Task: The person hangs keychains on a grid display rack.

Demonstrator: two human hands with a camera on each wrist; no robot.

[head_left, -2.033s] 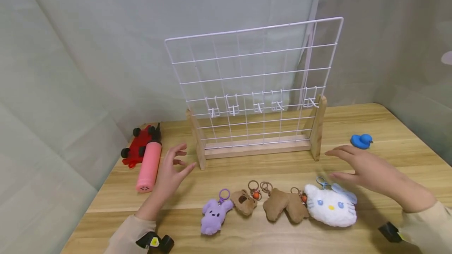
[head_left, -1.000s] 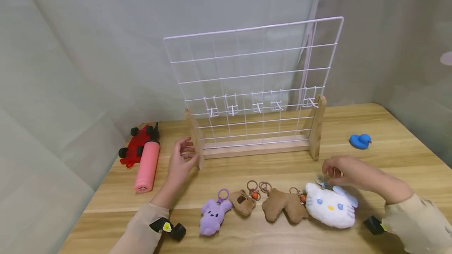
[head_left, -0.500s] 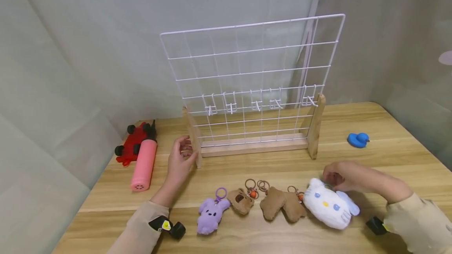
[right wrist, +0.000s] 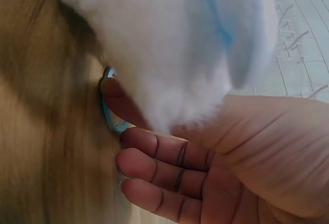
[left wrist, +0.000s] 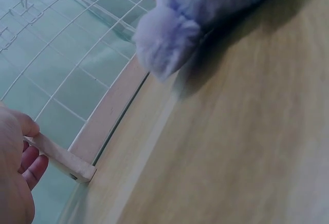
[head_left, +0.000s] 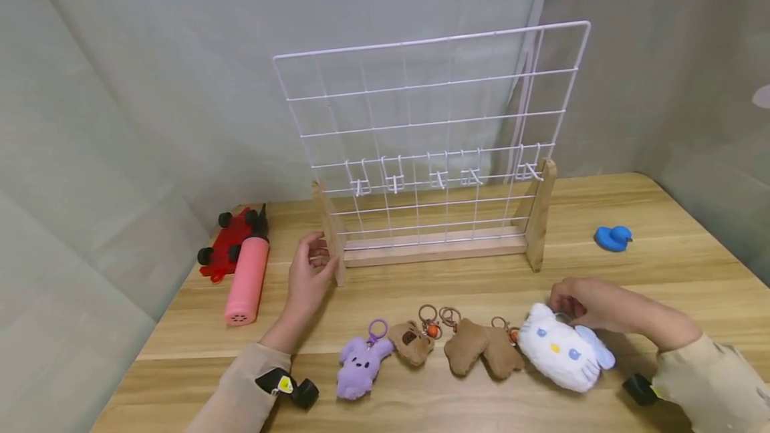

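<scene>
My left hand [head_left: 308, 280] grips the left wooden leg [head_left: 328, 227] of a stand holding a white wire grid [head_left: 421, 105]. In the left wrist view the thumb lies on one side of that leg, the fingers on the other. At the right, my right hand [head_left: 598, 305] pinches the blue key ring [right wrist: 106, 112] of a white cat plush keychain [head_left: 556, 353], which lies tilted on the table. The right wrist view shows the thumb at the ring and the other fingers curled below; fur hides part of the grip.
Left of the cat lie brown plush keychains [head_left: 466, 346], a brown bear-face keychain [head_left: 411, 344] and a purple plush keychain [head_left: 359, 367]. Several white hooks [head_left: 439, 179] hang on the grid. A pink cylinder [head_left: 247, 282], red toy car [head_left: 230, 242] and blue duck [head_left: 612, 238] flank the stand.
My left hand has moved right onto the stand's leg. My right hand has come down to the cat's ring and taken hold of it, and the cat plush has turned clockwise.
</scene>
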